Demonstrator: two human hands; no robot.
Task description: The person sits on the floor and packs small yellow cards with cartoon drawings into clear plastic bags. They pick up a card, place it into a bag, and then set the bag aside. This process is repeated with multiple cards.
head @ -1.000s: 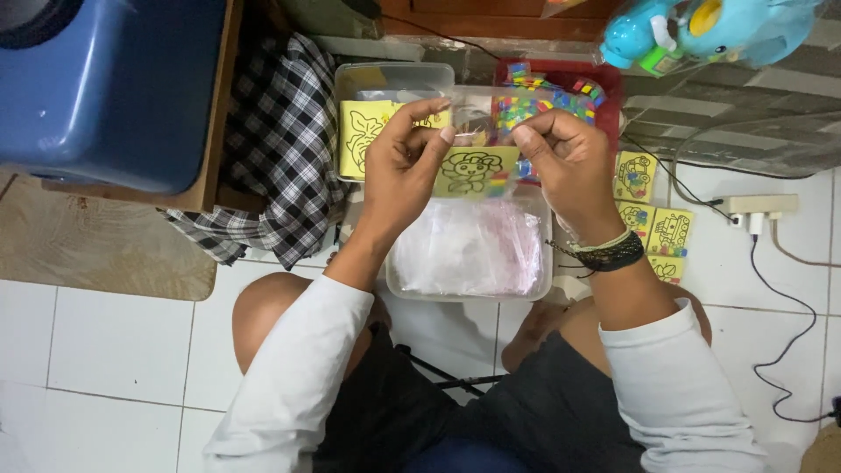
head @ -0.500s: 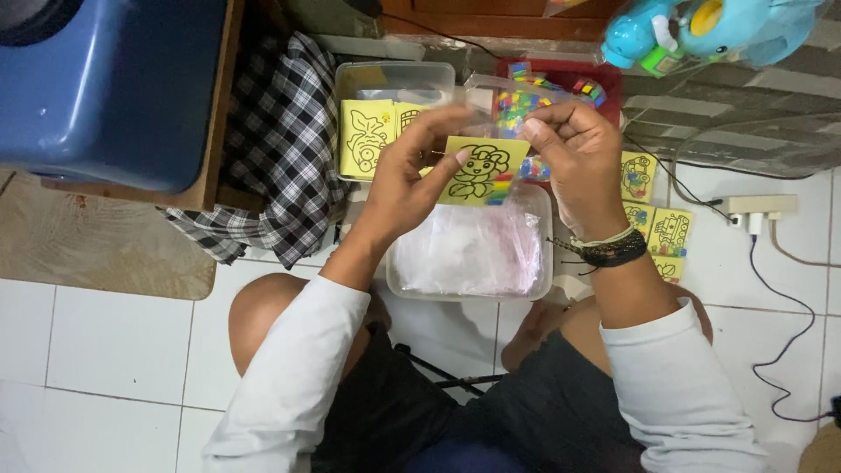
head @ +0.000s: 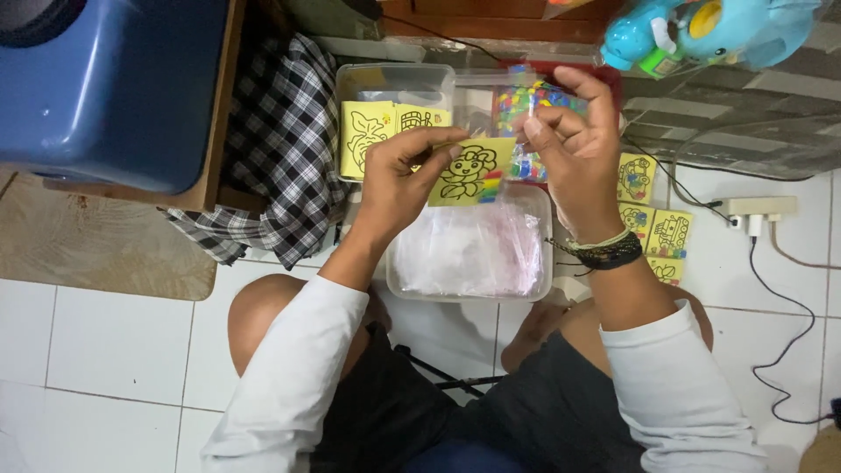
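My left hand pinches a small yellow card printed with a black flower outline and a strip of colours at its lower right corner. My right hand is raised beside it, fingers closed on the top edge of a thin clear plastic sleeve above the card. Both hands hover over a clear plastic tub filled with clear plastic bags. Behind them stands a second clear tub holding more yellow cards, and next to it a red tray of small coloured packets.
Several yellow picture cards lie on the white tiled floor to the right, near a power strip with cables. A checked cloth hangs by a blue bin at left. A blue toy sits top right. A mat lies at left.
Both hands have lifted from over the tub. The yellow flower card has come up with my left hand, and my right hand has risen higher with the clear sleeve.
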